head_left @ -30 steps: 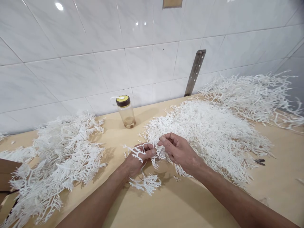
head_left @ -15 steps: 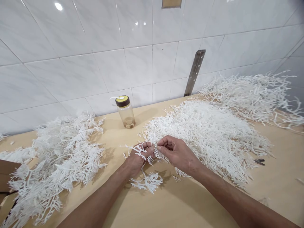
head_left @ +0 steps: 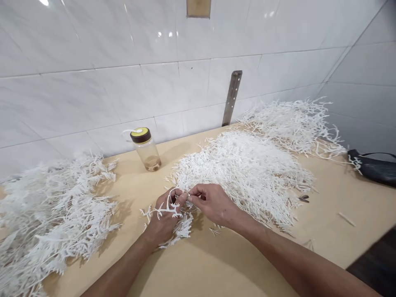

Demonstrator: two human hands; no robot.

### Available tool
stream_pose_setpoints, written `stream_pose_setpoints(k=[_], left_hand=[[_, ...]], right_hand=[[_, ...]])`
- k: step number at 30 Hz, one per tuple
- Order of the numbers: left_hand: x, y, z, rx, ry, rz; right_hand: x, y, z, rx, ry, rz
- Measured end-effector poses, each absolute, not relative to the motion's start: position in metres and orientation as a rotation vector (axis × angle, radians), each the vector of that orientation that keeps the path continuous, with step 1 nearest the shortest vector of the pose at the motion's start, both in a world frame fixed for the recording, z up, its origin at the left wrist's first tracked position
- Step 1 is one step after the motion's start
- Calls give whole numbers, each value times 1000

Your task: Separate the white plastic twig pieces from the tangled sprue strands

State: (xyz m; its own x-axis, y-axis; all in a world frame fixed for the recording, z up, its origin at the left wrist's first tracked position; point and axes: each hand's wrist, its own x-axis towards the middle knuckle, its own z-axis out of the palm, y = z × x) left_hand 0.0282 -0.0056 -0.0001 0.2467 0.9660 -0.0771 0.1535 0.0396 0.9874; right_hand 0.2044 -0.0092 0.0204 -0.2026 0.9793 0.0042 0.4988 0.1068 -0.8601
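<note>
My left hand point(head_left: 159, 225) is closed around a white branched plastic stem point(head_left: 168, 209), whose forked twigs stick out over the back of the hand. The fingertips of my right hand point(head_left: 215, 204) are pinched together and meet the left fingertips. A small white piece shows between them, too small to make out fully. Under the left hand, a feathery white sprig point(head_left: 185, 227) hangs or lies close to the tabletop; which of the two I cannot tell. Just beyond both hands spreads a large heap of thin white plastic sprigs point(head_left: 247, 169).
Bushier white branches point(head_left: 62, 210) cover the table's left side. A lidded clear bottle point(head_left: 148, 152) stands near the tiled wall, left of a metal bracket point(head_left: 232, 99). Bare white stems point(head_left: 287, 123) lie at back right, with a black bag point(head_left: 375, 168) beyond. A small dark object point(head_left: 304, 198) borders the heap.
My view has swung to the right, bringing the black bag into sight. Both hands stay fingertip to fingertip, and the branched stem in my left hand has turned a little.
</note>
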Motion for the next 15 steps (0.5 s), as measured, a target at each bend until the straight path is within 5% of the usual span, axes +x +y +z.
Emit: stream_pose_setpoints(k=[8, 15], left_hand=[[31, -7, 2, 1359, 1145, 902], [17, 6, 5, 1209, 956, 693]], right_hand=[[204, -11, 19, -1422, -1785, 936], [212, -10, 23, -1325, -1775, 1262]])
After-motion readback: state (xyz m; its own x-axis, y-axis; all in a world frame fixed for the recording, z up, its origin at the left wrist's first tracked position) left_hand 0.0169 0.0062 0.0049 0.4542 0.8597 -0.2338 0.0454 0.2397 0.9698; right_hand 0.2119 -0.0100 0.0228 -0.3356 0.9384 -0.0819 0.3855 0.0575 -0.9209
